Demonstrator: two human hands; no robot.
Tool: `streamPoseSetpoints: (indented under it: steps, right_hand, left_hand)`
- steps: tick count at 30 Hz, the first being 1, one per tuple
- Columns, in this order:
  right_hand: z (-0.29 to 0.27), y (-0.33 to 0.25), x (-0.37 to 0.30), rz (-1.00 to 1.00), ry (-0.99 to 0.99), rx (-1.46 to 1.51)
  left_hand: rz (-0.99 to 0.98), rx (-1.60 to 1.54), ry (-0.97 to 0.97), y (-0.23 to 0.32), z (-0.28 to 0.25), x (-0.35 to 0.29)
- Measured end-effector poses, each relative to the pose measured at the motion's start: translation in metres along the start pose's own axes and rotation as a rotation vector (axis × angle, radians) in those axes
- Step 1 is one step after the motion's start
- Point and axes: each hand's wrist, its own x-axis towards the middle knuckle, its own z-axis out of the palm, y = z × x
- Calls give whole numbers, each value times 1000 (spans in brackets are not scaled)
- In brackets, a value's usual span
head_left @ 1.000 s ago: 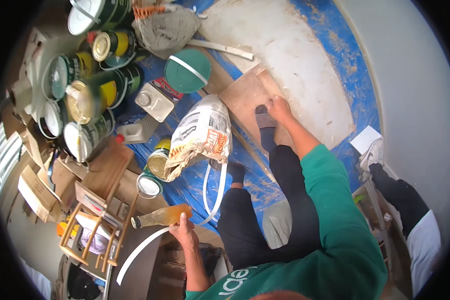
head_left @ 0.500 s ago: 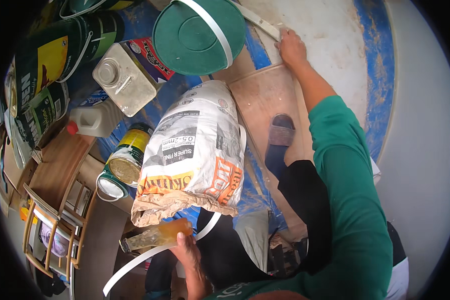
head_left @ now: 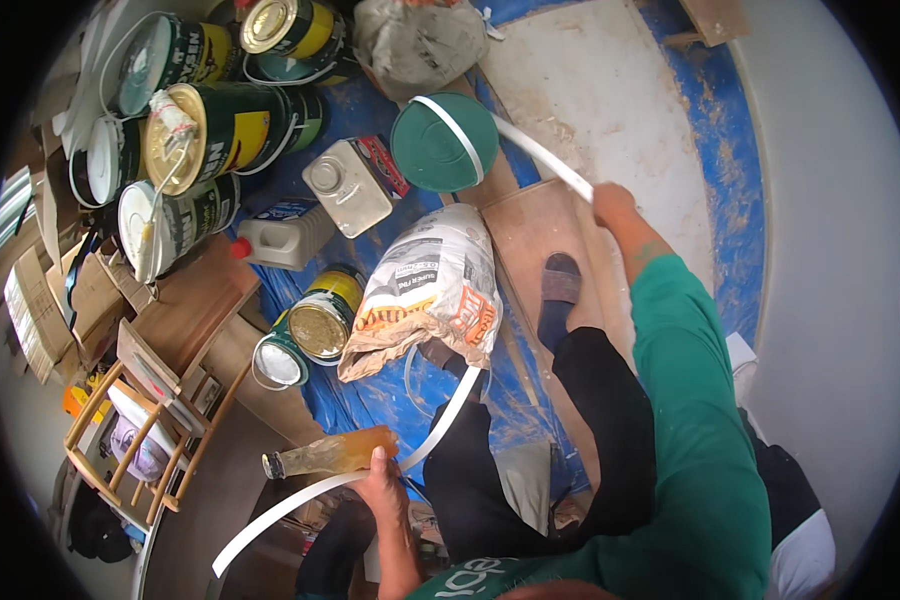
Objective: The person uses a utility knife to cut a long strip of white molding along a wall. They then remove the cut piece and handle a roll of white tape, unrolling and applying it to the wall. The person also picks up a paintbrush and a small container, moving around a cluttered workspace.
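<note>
My left hand (head_left: 378, 488) is closed around the base of a clear glass bottle (head_left: 335, 453) with amber liquid in it, tilted nearly flat, neck to the left. A long white flexible strip (head_left: 300, 498) runs by the same hand and curves up to the sack; whether the fingers grip it too is unclear. My right hand (head_left: 616, 207) is closed on the end of a white strip (head_left: 545, 158) that bows from the green bucket (head_left: 444, 143). The white printed sack (head_left: 435, 275) lies between, so I cannot tell whether both lengths are one strip.
Paint cans (head_left: 220, 135) crowd the upper left, near a metal rectangular can (head_left: 348, 188) and a white jug (head_left: 282, 240). A wooden rack (head_left: 155, 430) stands at the left. Blue sheeting (head_left: 370, 115) and boards (head_left: 530, 215) cover the floor under my feet.
The view has drawn back and shows more of the room. My right hand now sits closer to my body, its fingers closed and the strip bowed upward. The bottle stays in my left hand.
</note>
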Motion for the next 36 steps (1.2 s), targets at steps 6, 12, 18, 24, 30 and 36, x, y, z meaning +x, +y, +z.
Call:
streamPoseSetpoints:
  steps: [6,12,18,24,30,36]
  right_hand:
    - [91,191,-214,-72,-125,317]
    - [151,161,-409,115,-70,1472]
    - [116,24,-586,197,426,1374]
    - [128,-102,-824,706,648,1388]
    - [266,-233,-937,1188,837,1544]
    - [362,-388,-1002,1757,1056,1584]
  left_hand:
    - [1,-70,8,26,-9,-17]
    - [92,183,-260,82,-54,-68]
    - [355,307,-594,155,-75,-114]
    - [649,547,-1082,184,-115,-190]
    - [919,804,-1505,161,-140,-267]
    - [1151,1100,-1764,81,-150,-354]
